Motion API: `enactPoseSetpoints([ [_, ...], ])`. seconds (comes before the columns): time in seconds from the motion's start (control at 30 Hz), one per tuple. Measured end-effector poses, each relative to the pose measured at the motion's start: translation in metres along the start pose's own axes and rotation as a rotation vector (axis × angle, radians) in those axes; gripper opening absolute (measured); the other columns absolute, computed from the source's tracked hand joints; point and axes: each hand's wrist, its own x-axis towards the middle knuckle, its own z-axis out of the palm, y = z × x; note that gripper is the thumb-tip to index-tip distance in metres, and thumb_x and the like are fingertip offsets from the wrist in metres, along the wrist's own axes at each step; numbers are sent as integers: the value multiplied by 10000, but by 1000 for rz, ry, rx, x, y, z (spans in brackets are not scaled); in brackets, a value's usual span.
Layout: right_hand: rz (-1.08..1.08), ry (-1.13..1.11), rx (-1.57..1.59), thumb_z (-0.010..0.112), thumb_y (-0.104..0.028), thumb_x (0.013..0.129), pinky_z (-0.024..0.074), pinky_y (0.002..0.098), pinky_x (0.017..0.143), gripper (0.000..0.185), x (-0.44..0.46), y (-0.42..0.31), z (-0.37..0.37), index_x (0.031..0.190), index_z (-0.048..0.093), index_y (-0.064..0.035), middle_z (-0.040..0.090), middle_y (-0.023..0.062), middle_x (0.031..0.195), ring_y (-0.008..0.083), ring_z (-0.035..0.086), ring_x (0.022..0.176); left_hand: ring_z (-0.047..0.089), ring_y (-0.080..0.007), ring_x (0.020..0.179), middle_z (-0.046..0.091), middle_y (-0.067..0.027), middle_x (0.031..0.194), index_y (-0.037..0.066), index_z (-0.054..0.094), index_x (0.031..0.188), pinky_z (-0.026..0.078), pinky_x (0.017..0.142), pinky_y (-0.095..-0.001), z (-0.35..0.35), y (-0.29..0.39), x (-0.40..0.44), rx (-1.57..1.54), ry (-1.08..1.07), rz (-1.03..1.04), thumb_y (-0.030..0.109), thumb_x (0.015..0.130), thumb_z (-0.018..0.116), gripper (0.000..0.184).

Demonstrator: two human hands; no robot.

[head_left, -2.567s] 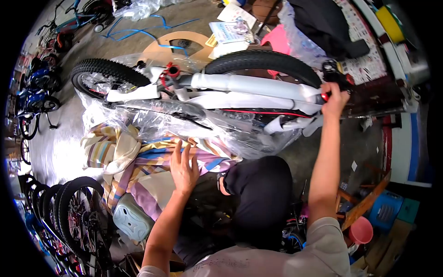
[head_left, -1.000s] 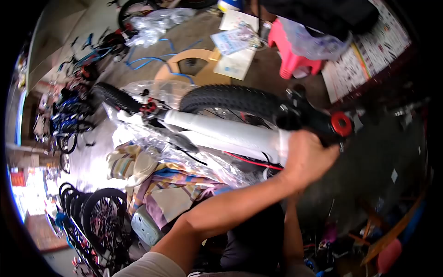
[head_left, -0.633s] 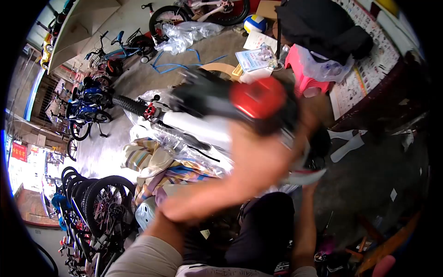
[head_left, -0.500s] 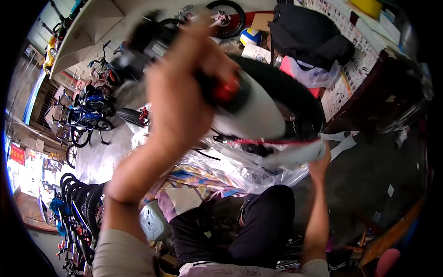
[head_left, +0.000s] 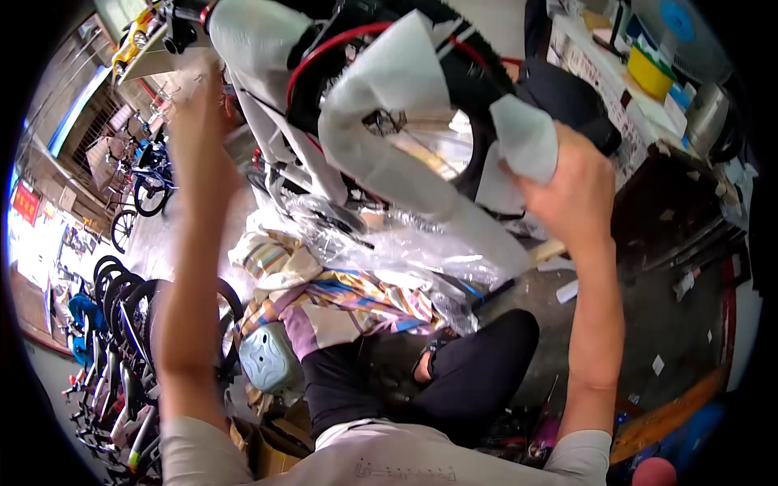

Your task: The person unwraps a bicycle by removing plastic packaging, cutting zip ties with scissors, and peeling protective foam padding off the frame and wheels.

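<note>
A bicycle frame wrapped in white foam (head_left: 381, 166) is raised in front of me, with a black tyre and a red cable or rim line around it. My right hand (head_left: 567, 182) is closed around a foam-covered tube at the bicycle's right side. Motion blurs my left hand (head_left: 203, 109), which is raised at the upper left beside the wrapped frame; its fingers cannot be made out. Beneath the bicycle lies clear plastic sheeting (head_left: 405, 251), next to a striped cloth (head_left: 348, 296).
Several bicycles (head_left: 121, 324) stand at the left. A pale blue plastic stool (head_left: 268, 358) is by my left leg. At the upper right, a cluttered table (head_left: 648, 121) holds a yellow container (head_left: 650, 74) and a fan (head_left: 681, 28). Wood pieces lie lower right.
The bicycle has gone from lying low to being lifted and turned towards the upper left. My left hand has moved left and up; my right hand has risen with the tube.
</note>
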Motion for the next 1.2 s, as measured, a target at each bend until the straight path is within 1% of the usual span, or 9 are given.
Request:
enactPoseSetpoints([
  [0.07,-25,-32,-26,870,-260,704,535,494,755,386,5,-21,1,988,717,-49,699,190,894,431,668,876,609,-223,1001,633,-131,1110,6,480,1433,497,880,-404,30,28,-90,-724,57,-639,332,1045,602,522],
  [0.1,3,-40,-3,878,-271,688,533,494,748,401,4,-34,1,960,710,-29,693,195,877,433,666,853,654,-249,1080,678,-117,1145,4,557,1305,511,968,-424,44,48,-123,-842,-68,-727,641,1057,387,704],
  [0.17,-27,-80,-25,887,-285,673,531,495,728,414,1,-54,4,928,699,-19,694,195,866,424,670,822,665,-238,1041,675,-137,1154,-2,542,1299,523,952,-406,61,74,-145,-1078,-123,-775,573,1046,512,630],
  [0.37,-161,-251,13,894,-358,634,562,432,729,530,-19,-107,9,962,653,-17,670,131,933,337,675,899,668,-178,823,679,-76,1003,27,619,1193,548,699,-332,73,101,-154,-1470,620,-959,267,989,677,321],
  [0.57,-414,-468,799,919,-389,687,496,490,1018,888,-54,-78,13,1410,500,-85,473,183,1426,399,541,1250,683,-271,1099,670,-109,1237,25,580,1328,563,944,-421,40,34,-196,-1573,767,-990,231,943,703,453],
  [0.7,-368,-462,742,886,-310,731,539,476,944,784,-105,-65,55,1410,533,-138,538,160,1390,386,605,1171,716,-289,1031,712,-130,1186,12,617,1311,589,906,-442,13,-10,-216,-1438,761,-995,253,1019,515,393],
  [0.8,-262,-661,559,773,-158,781,572,445,777,547,-136,-49,90,1312,648,-196,653,115,1156,336,682,965,692,-279,1072,691,-97,1213,54,608,1316,580,917,-447,-13,-25,-229,-1485,682,-946,320,1034,500,403],
  [0.97,-702,-518,202,634,-104,772,509,411,581,33,-162,15,154,787,640,-133,575,41,763,265,636,686,676,-315,1113,689,-115,1219,90,602,1324,568,953,-506,-42,-82,-284,-1579,734,-862,434,1044,494,456],
  [1.2,-855,-459,298,652,-177,646,461,382,639,126,-130,-25,153,647,537,-128,516,24,751,231,574,751,702,-287,1035,697,-99,1191,89,604,1319,607,860,-464,-69,-111,-289,-1499,704,-800,459,1042,500,473],
])
